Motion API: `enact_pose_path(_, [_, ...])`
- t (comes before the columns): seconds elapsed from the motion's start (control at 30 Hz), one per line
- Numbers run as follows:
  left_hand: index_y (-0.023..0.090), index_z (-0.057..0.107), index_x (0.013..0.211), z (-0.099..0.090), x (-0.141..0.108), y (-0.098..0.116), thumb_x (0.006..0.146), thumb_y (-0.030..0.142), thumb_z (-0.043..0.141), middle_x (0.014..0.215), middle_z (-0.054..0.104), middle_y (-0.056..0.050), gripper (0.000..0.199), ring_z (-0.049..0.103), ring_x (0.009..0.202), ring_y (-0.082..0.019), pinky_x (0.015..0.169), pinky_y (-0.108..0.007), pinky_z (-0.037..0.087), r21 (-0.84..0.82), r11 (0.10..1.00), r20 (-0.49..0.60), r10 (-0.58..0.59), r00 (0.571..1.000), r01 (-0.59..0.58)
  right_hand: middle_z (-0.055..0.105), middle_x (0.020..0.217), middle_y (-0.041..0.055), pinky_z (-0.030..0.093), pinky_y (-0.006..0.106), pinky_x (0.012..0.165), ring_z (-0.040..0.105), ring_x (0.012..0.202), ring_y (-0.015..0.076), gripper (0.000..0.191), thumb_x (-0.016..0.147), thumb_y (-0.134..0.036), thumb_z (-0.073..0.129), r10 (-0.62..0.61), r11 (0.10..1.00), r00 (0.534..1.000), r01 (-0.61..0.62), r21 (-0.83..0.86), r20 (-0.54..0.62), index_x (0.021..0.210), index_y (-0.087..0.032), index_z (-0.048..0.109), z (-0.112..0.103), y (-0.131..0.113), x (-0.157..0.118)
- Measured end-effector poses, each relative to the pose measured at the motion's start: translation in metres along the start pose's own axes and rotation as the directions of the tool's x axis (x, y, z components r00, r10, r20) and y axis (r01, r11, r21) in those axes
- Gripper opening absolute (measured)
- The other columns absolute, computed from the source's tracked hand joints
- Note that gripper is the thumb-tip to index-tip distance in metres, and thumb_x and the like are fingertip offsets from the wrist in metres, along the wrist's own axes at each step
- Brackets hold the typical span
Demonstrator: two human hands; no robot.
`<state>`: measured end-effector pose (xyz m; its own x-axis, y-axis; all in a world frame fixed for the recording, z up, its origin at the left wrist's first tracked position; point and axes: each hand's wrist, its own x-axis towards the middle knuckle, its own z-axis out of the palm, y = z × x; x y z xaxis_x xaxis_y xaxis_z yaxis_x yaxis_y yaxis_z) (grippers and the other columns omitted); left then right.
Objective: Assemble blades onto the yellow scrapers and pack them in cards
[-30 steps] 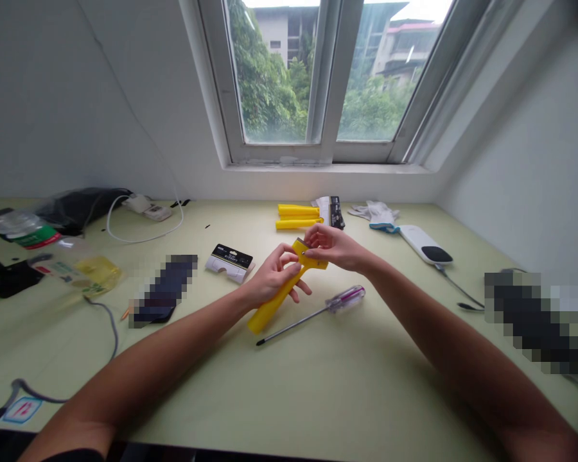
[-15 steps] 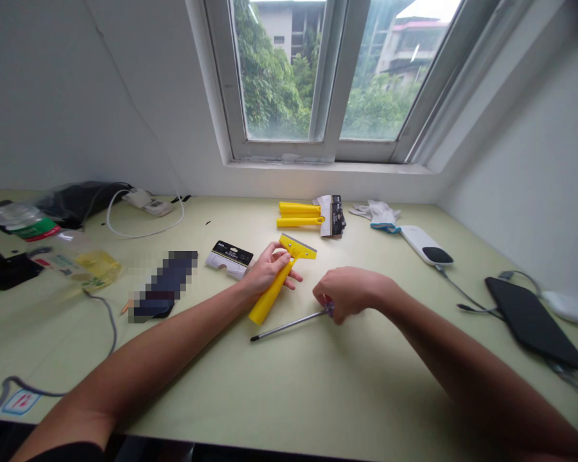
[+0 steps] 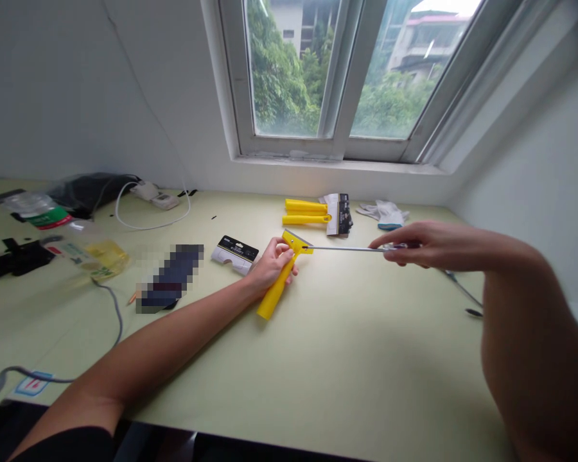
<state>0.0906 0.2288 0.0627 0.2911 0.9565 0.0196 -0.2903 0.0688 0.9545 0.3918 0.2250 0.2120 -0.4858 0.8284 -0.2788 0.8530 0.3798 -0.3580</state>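
A yellow scraper [image 3: 275,292] with a T-shaped head is held near its neck by my left hand [image 3: 271,264], its handle slanting down toward me. My right hand [image 3: 409,246] is closed around the handle of a screwdriver [image 3: 341,249]. The screwdriver's shaft points left and its dark tip is at the right part of the scraper head, by a screw; whether it sits in the screw is too small to tell. Just left of my left hand lies a black and white packaging card [image 3: 236,251].
Further back are packaged yellow scrapers [image 3: 306,219] and white gloves [image 3: 383,213]. On the left are a pixelated dark object [image 3: 171,279], a plastic bottle [image 3: 41,212], a yellow packet [image 3: 106,258] and cables. A cable [image 3: 465,292] lies behind my right forearm.
My right hand has lifted the screwdriver off the table and moved up and right, bringing its tip to the scraper head. My left hand still holds the scraper. The view has shifted slightly.
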Motion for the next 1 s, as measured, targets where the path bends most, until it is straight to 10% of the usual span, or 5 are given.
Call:
enact_pose_path(0.77, [0.025,0.04,0.097,0.003,-0.001,0.001,0.081,0.038,0.067,0.097,0.049,0.002,0.034,0.055,0.053,-0.005,0.035,-0.015,0.038,-0.003,1.0,0.012,-0.013,1.0,0.013,0.073,0.091,0.0036,0.049,0.03,0.068,0.067,0.08,0.0214,0.048,0.087,-0.056,0.049,-0.025,0.998,1.0,0.024,-0.064,-0.016,0.125,-0.031,0.064,0.007,-0.011,0.014])
enact_pose_path(1.0, [0.025,0.039,0.096,0.004,-0.001,-0.002,0.081,0.041,0.066,0.099,0.05,0.001,0.035,0.056,0.052,-0.006,0.034,-0.015,0.039,0.064,0.998,-0.028,0.01,1.0,-0.009,0.071,0.112,0.0063,0.046,0.04,0.073,0.065,0.095,0.0311,0.038,0.088,-0.046,0.05,-0.056,0.976,0.976,0.009,-0.218,-0.211,0.121,-0.033,0.065,0.024,-0.014,0.007])
